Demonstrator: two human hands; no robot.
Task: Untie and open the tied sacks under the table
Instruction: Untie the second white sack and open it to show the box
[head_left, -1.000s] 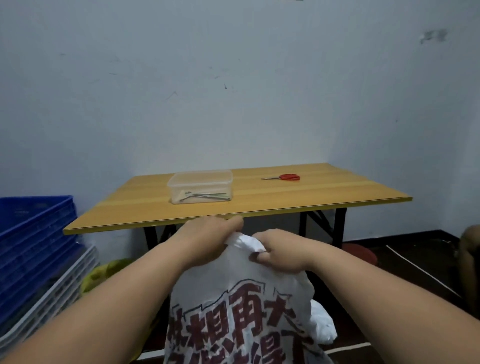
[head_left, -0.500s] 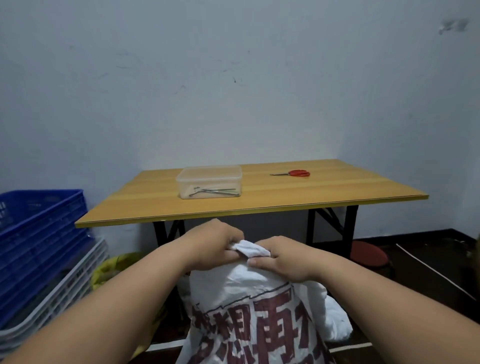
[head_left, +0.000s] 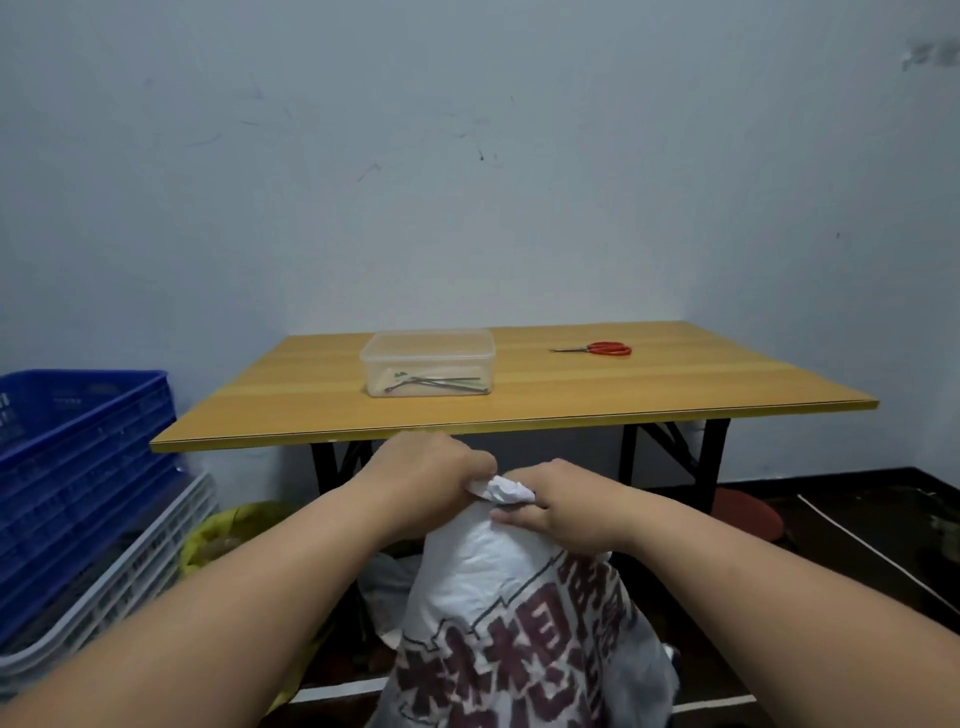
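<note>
A white woven sack with dark red printed characters stands in front of the wooden table, its neck bunched into a crumpled tip. My left hand grips that tip from the left, fingers curled round it. My right hand pinches the neck from the right, just below the tip. A second pale sack lies partly hidden behind the first. A yellow sack sits under the table's left end.
On the table stand a clear plastic box holding thin metal tools and red-handled scissors. Blue crates over a white crate are stacked at left. A round red stool sits on the dark floor at right.
The sack's neck and both hands sit lower relative to the table edge than a second ago. The hands have closed in on the tip, and the view has shifted left.
</note>
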